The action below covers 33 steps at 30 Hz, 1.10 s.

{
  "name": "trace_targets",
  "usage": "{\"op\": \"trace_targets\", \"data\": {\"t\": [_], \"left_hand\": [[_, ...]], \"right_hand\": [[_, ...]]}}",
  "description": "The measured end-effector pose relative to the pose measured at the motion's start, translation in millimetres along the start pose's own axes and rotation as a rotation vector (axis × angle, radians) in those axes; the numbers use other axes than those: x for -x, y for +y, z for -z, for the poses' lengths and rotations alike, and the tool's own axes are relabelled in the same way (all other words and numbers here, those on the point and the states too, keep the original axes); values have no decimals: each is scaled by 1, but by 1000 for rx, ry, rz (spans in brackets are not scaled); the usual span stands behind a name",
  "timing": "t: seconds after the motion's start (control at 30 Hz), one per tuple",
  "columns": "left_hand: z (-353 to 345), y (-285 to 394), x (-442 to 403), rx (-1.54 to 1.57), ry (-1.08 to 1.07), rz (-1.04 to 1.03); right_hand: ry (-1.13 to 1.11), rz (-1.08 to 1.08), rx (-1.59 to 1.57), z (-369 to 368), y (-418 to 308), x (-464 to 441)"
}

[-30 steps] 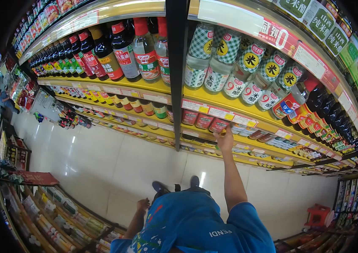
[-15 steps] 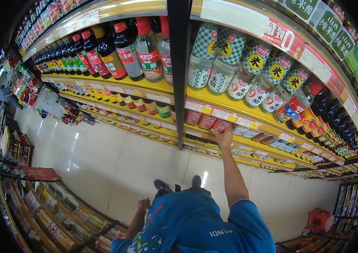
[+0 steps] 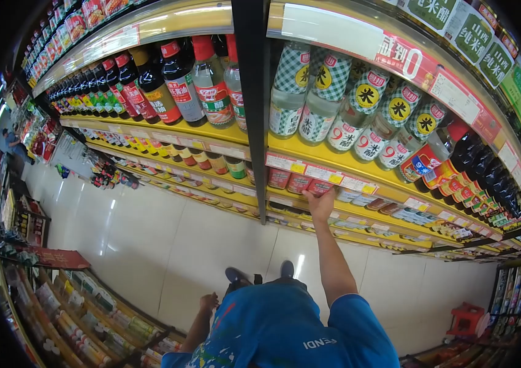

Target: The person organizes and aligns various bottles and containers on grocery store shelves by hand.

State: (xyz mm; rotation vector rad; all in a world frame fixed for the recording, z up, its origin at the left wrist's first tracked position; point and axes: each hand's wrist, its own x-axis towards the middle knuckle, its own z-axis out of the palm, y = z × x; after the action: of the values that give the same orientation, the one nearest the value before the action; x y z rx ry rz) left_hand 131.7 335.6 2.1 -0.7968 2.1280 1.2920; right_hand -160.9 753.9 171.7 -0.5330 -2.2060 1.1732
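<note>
My right hand (image 3: 320,203) reaches forward to the shelf below the vinegar bottles. Its fingers are closed around the lower front of a red package (image 3: 320,186) with pale print. Beside it, to the left, stand similar red packages (image 3: 298,183). The package's upper part is hidden under the price-tag strip (image 3: 325,174). My left hand (image 3: 209,300) hangs low by my side, its fingers curled in, with nothing visible in them.
Clear vinegar bottles (image 3: 316,116) with checked green-and-white labels fill the shelf above. A black upright post (image 3: 252,92) separates them from dark sauce bottles (image 3: 156,89). Another low shelf rack (image 3: 83,313) runs behind left. A red plastic stool (image 3: 467,319) stands at right. Someone (image 3: 14,144) is far left.
The view has shifted slightly. My right hand stays at the red package, a little lower and further left in view. My left hand has barely moved.
</note>
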Motion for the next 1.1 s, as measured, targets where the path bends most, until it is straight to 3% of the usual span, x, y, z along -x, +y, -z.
{"op": "trace_targets", "data": {"t": [0.03,0.1,0.23,0.43,0.5,0.57,0.63,0.7,0.73,0.8,0.87,0.97,1.0,1.07,1.1], "left_hand": [[0,-7,-6,1,-3,-2],[-2,-18,-14,125,-59,202],[3,26,15,260,-3,279],[0,20,9,258,4,229],[-2,19,0,-82,-13,-20],[-6,82,-3,73,-25,32],[-19,145,-7,-23,-9,-419],[-31,246,20,-12,-117,-595],[-42,275,21,-86,-75,-774],[-64,332,32,12,-199,-904],[-94,354,6,-16,-263,-879],[-141,364,-54,69,-197,-957],[-138,381,-39,74,-183,-955],[-124,420,8,3,-169,-672],[-134,417,-5,6,-158,-672]], "right_hand": [[-19,-30,-3,0,2,1],[-13,-23,-18,-4,10,1],[46,68,73,-8,13,-1],[62,72,57,-5,7,0],[62,57,57,-5,6,0],[57,68,106,-4,10,-2],[46,83,94,-3,13,-2],[28,103,79,-4,15,-4],[27,118,71,-3,17,-4],[15,143,58,-3,21,-6],[-115,65,85,-3,28,-9],[-61,103,82,4,19,-10],[-71,111,75,7,17,-11],[-181,-21,60,11,15,-13],[-188,-15,53,12,16,-14]]}}
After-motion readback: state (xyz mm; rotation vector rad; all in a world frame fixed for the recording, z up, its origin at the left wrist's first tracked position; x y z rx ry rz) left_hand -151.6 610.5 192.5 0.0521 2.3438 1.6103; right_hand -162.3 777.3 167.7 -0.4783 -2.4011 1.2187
